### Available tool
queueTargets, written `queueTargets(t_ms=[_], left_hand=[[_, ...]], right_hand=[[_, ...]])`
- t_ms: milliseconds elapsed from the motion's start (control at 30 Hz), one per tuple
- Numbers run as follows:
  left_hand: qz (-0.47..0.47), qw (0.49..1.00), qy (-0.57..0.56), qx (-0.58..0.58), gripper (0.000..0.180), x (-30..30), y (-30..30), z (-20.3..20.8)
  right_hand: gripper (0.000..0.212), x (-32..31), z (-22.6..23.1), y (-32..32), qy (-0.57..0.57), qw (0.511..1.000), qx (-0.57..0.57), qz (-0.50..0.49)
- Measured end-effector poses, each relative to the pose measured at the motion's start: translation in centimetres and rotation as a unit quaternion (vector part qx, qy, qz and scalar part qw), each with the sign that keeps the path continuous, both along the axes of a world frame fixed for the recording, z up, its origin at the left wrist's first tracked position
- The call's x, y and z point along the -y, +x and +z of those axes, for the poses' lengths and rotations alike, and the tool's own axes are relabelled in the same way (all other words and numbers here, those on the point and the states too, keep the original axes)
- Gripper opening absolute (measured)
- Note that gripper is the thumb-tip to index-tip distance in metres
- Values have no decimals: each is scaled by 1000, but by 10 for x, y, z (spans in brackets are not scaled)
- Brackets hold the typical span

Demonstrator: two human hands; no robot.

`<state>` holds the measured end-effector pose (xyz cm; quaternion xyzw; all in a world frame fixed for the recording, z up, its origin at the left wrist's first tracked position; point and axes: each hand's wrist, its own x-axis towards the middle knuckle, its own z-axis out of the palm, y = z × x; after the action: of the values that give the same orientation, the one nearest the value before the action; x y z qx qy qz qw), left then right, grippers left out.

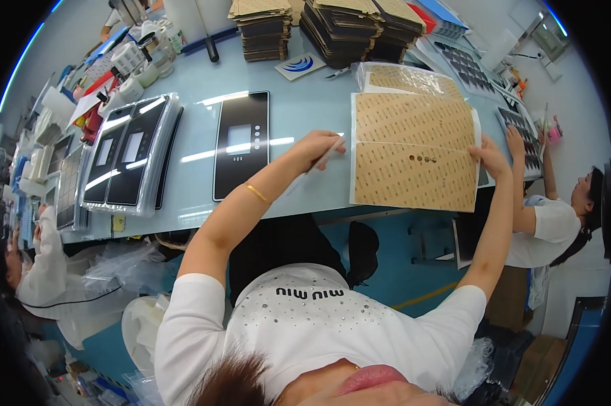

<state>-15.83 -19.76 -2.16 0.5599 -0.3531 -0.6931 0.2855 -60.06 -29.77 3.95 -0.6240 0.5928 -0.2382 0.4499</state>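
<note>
My left hand (pixel 318 151) is closed on a thin pale strip (pixel 325 156), which slants down toward the table; its exact kind is unclear. To its right, my right hand (pixel 492 158) pinches the right edge of a large sheet of tan backing paper (pixel 413 177). This sheet has a line across it, a short row of small dark holes and a white border, and its lower edge reaches the table's front edge. Left of my left hand, a black panel (pixel 240 111) with a pale rectangular window and round spots lies flat on the table.
Plastic-covered black panels (pixel 135 152) are stacked at the left. Tall stacks of tan-topped sheets (pixel 265 30) stand at the back, near a card with a blue swirl (pixel 299 65). A clear plastic packet (pixel 407 76) lies behind the tan sheet. Co-workers sit at both sides, one hand (pixel 515 143) at right.
</note>
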Motion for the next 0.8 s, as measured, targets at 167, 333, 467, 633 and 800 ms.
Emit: queueTargets(t_ms=[167,333,467,633,800], left_hand=[[67,995,-59,-36,25,19,-26,-16],[48,994,-22,-96,15,6,-20,-28],[91,983,-72,-145,13,-6,-27,-7],[169,959,-137,-184,8,-7,-39,-8],[198,945,-201,-166,6,-1,-50,-26]], right_hand=[[38,12,-1,73,-377,871,-303,-84],[23,-50,-13,194,-342,929,-82,113],[18,-67,-13,231,-332,919,-84,196],[16,-63,-3,256,-367,845,-290,260],[11,-59,-6,263,-383,798,-371,281]])
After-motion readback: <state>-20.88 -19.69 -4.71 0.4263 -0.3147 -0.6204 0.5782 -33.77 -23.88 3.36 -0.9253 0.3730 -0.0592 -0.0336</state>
